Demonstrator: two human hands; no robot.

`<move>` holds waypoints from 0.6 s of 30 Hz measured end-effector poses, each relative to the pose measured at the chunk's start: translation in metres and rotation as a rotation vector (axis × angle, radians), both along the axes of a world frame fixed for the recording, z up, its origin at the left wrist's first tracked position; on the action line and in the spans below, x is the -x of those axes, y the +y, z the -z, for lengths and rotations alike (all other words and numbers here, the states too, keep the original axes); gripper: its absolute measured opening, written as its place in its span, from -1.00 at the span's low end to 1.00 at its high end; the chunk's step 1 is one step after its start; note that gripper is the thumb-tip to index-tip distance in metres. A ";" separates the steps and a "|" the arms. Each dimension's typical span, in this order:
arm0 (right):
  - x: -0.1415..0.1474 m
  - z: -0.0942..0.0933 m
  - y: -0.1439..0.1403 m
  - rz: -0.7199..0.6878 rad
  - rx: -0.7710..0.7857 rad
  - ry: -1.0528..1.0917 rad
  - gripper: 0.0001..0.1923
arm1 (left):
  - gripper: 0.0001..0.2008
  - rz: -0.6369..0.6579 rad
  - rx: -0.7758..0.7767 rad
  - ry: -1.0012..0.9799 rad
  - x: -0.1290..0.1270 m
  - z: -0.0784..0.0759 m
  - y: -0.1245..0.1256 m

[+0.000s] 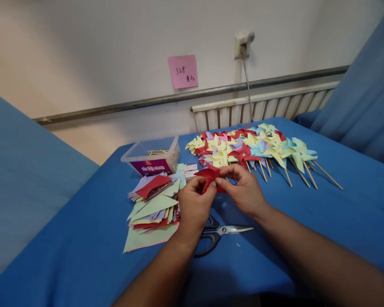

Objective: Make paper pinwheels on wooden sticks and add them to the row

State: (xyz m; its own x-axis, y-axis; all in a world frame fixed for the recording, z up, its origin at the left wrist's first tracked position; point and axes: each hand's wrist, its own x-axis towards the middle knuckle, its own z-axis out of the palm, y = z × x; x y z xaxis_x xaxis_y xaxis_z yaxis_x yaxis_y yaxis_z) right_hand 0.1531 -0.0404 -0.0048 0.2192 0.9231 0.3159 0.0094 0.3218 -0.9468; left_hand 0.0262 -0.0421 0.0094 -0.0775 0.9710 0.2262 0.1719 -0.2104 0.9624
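Red paper (210,175), folded into a partly formed pinwheel shape, sits between both hands just above the blue tabletop (307,221). Its folds are bunched, so no clear long axis shows; the widest part spreads left to right, with a flap rising away from the person toward the far edge of the tabletop. The left hand (194,205) grips the piece from its left side, fingers (201,184) together and pinched on the paper. The right hand (243,189) meets it from the right, thumb and forefinger closed on the paper near its middle, the fingertips of the two hands almost touching.

Directly under the hands lie scissors (220,233), black handles toward the left wrist, blades shut and pointing right. Just left of the left hand is a loose stack of coloured paper squares (153,204), a red sheet on top. Behind that stands a clear plastic box (152,155). Beyond the hands, a heap of finished pinwheels (252,149) on wooden sticks covers the far part of the tabletop, sticks pointing toward the person and to the right. A pink note (183,71) is stuck on the wall.
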 end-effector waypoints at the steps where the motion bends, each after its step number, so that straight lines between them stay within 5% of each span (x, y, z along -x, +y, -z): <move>1: 0.001 0.001 0.001 -0.029 0.027 0.056 -0.77 | -0.87 0.002 0.005 -0.010 0.000 0.000 0.000; 6: 0.001 0.000 0.006 -0.135 0.097 0.266 -0.52 | -0.84 0.003 0.040 -0.109 -0.001 -0.002 0.000; 10: -0.001 -0.004 0.003 -0.307 0.209 0.330 -0.62 | -0.81 0.041 0.078 -0.213 -0.001 -0.002 0.001; 18: -0.001 -0.006 -0.001 -0.264 0.200 0.330 -0.61 | -0.79 0.108 0.176 -0.356 -0.002 -0.004 0.000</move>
